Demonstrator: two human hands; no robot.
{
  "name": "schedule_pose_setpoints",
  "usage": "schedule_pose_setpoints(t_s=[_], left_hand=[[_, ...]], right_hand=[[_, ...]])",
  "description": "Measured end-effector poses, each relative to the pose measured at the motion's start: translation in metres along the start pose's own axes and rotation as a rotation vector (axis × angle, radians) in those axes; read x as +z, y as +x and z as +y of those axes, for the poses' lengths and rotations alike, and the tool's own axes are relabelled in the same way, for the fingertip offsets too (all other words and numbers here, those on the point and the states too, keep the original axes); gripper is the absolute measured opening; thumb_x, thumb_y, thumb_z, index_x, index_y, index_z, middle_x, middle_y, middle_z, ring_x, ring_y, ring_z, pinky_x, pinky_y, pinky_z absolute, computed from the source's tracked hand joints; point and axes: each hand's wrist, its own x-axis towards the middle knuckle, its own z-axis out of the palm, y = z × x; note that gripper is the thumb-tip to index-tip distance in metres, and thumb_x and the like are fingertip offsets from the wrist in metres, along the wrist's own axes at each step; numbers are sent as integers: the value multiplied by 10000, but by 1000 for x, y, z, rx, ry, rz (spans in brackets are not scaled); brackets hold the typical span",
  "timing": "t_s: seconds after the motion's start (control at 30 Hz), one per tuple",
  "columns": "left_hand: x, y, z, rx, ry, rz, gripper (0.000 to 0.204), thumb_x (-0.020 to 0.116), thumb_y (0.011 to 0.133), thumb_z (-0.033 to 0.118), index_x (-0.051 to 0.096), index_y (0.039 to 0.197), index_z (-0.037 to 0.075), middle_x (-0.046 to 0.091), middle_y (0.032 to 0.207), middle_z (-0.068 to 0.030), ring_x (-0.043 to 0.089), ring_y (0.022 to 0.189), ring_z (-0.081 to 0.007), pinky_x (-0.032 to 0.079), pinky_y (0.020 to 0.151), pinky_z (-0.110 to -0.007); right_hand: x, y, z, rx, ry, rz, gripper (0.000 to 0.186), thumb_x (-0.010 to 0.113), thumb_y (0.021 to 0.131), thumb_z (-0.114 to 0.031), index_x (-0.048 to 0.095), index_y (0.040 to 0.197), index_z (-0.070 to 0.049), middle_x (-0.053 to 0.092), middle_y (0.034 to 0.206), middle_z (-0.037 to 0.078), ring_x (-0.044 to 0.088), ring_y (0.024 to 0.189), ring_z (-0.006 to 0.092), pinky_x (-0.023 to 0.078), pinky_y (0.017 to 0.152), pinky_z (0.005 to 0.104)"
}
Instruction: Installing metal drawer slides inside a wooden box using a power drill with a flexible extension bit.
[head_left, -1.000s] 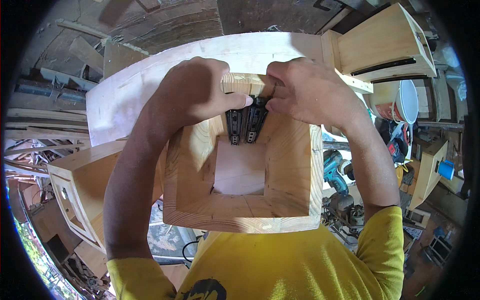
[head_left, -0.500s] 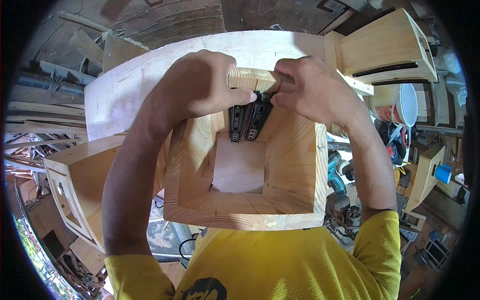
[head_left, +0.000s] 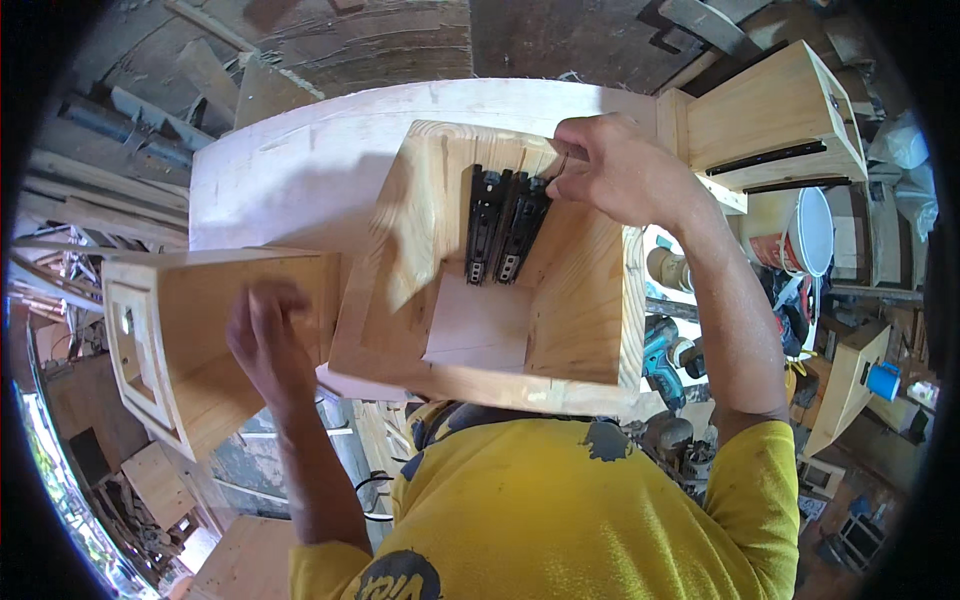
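An open wooden box (head_left: 480,385) of pale pine stands in front of my chest on the white board. Two black metal drawer slides (head_left: 493,228) lie side by side against its far inner wall, running down inside. My right hand (head_left: 625,172) pinches the box's far right rim between thumb and fingers. On the left, my left hand (head_left: 268,335) is off the box, smeared by motion, in front of a wooden drawer (head_left: 215,285) with a framed front. Its fingers are too blurred to read.
The white board (head_left: 300,160) stretches behind the box. Another wooden drawer (head_left: 760,110) with black slides stands at the far right, above a white bucket (head_left: 808,232). A teal power tool (head_left: 662,360) lies right of the box. Timber strips (head_left: 110,205) are stacked far left.
My left hand has let go of the far rim and the slides, swinging down and left toward the drawer. My right hand keeps its hold. The box has tilted, its near rim rising in view.
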Motion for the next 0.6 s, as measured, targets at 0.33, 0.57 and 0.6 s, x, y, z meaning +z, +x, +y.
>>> schedule_pose_setpoints(t_s=[0.33,0.57,0.6], left_hand=[[34,-178,-86,-620,-353,-15,283,514,973,334,526,968,50,539,902,-38,553,792,-121,498,748,-290],[59,-193,-106,-1004,-536,95,447,457,974,475,438,1208,95,534,1131,-94,553,1014,-208,474,890,-401],[63,-194,-107,-1060,-606,15,540,408,975,532,424,1303,104,544,1232,-98,549,1109,-226,442,959,-456]], right_hand=[[-6,38,29,-54,65,-61,274,710,739,-196,575,769,41,492,615,60,431,598,143,375,571,335],[3,51,43,-121,137,-41,262,713,744,-193,603,779,42,519,629,50,441,614,127,382,584,329],[1,52,45,-128,134,-39,262,713,744,-193,603,779,42,519,629,50,441,614,127,382,584,329]])
